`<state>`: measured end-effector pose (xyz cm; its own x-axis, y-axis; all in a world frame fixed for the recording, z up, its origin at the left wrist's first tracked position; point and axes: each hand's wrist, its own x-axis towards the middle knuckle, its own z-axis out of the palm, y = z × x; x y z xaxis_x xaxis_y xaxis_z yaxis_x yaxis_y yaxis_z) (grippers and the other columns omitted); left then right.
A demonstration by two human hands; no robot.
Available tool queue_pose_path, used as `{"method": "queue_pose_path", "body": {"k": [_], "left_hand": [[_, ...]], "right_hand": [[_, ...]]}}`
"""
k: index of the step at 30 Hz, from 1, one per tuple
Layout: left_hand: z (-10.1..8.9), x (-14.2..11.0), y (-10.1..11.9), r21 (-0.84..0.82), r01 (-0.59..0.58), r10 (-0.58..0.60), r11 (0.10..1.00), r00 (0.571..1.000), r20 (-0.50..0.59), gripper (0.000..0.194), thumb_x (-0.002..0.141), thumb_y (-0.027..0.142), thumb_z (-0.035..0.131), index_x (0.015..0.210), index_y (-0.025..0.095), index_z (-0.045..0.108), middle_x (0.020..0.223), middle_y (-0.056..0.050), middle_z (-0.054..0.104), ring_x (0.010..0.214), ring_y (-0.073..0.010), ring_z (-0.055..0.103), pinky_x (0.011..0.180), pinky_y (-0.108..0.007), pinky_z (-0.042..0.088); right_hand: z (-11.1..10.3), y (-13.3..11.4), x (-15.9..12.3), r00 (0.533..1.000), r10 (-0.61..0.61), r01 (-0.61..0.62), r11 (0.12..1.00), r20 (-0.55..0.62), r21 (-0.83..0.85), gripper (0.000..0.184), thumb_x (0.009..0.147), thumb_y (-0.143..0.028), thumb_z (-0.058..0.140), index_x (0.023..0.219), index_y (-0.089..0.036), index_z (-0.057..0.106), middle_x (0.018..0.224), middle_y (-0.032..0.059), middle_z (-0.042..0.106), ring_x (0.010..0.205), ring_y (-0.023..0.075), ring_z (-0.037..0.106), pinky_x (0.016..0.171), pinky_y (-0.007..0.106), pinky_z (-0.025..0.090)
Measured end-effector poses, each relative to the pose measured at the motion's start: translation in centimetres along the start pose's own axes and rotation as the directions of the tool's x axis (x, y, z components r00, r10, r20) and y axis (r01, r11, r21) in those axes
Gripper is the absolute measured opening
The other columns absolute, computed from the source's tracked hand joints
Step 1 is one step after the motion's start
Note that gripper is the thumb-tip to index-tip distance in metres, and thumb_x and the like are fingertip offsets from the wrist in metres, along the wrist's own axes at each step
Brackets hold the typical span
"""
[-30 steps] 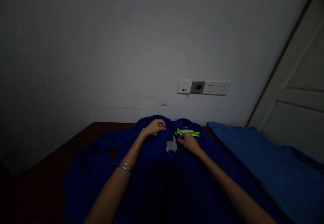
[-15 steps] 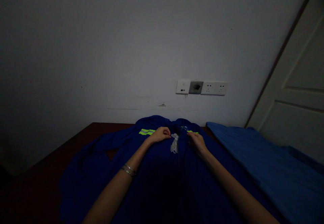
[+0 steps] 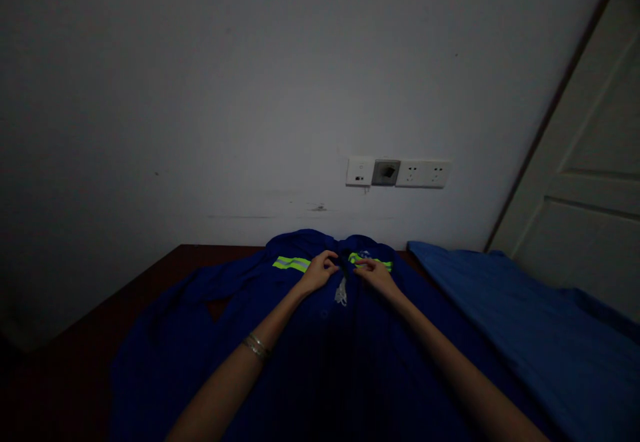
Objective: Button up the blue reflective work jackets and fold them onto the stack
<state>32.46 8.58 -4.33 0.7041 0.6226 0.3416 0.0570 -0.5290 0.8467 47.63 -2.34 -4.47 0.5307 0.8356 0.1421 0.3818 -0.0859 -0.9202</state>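
A dark blue work jacket (image 3: 250, 309) with yellow-green reflective strips (image 3: 291, 264) lies spread out, its collar toward the wall. My left hand (image 3: 319, 273) has its fingers curled at the jacket's front opening, pinching the edge on that side. Across the gap, my right hand (image 3: 377, 278) pinches the opposite front edge beside the other strip. Between and just below the hands, a pale patch (image 3: 341, 293) shows in the opening; what it is I cannot make out. Dim light hides the lower front of the jacket.
Beneath the jacket is a dark red tabletop (image 3: 200, 255), pushed against a grey wall (image 3: 225, 95). A lighter blue cloth (image 3: 510, 315) lies along the right side. Sockets and switches (image 3: 423, 174) are set in the wall, and a panelled door (image 3: 590, 162) stands at right.
My right hand has moved left, bringing its jacket edge closer to my left hand. The strip beside it shows more, and the pale patch in the opening looks narrower.
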Motion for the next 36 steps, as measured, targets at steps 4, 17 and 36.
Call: {"method": "queue_pose_path", "body": {"k": [4, 17, 36], "left_hand": [[0.3, 0.0, -0.3, -0.007, -0.006, 0.006, 1.0, 1.0, -0.001, 0.03, 0.068, 0.011, 0.062, 0.096, 0.017, 0.054, 0.063, 0.005, 0.059, 0.067, -0.0113, 0.059, 0.073, -0.023, 0.043], [-0.3, 0.3, 0.5, -0.039, 0.117, -0.112, 0.992, 0.987, 0.113, 0.009, 0.063, 0.015, 0.065, 0.07, 0.012, 0.06, 0.062, 0.0, 0.061, 0.06, -0.0113, 0.057, 0.058, -0.021, 0.04], [-1.7, 0.1, 0.2, 0.138, -0.095, 0.042, 0.986, 0.937, 0.346, 0.022, 0.068, 0.021, 0.064, 0.088, 0.013, 0.067, 0.086, -0.004, 0.068, 0.079, -0.0143, 0.06, 0.074, -0.023, 0.044]], "right_hand": [[1.1, -0.6, 0.5, 0.991, -0.131, 0.132, 0.954, 0.022, -0.269, 0.03, 0.063, -0.023, 0.06, 0.09, -0.013, 0.064, 0.063, -0.0013, 0.059, 0.057, 0.0125, 0.052, 0.055, 0.022, 0.039], [1.6, 0.9, 1.6, 0.979, -0.179, 0.203, 0.879, 0.096, -0.43, 0.038, 0.064, -0.006, 0.045, 0.094, -0.013, 0.067, 0.095, 0.0075, 0.068, 0.092, 0.019, 0.059, 0.084, 0.027, 0.04], [-0.2, 1.4, 1.6, 0.989, -0.095, 0.072, 0.978, -0.114, -0.193, 0.033, 0.066, -0.027, 0.039, 0.066, -0.012, 0.068, 0.06, 0.0038, 0.064, 0.059, 0.0184, 0.057, 0.053, 0.024, 0.036]]}}
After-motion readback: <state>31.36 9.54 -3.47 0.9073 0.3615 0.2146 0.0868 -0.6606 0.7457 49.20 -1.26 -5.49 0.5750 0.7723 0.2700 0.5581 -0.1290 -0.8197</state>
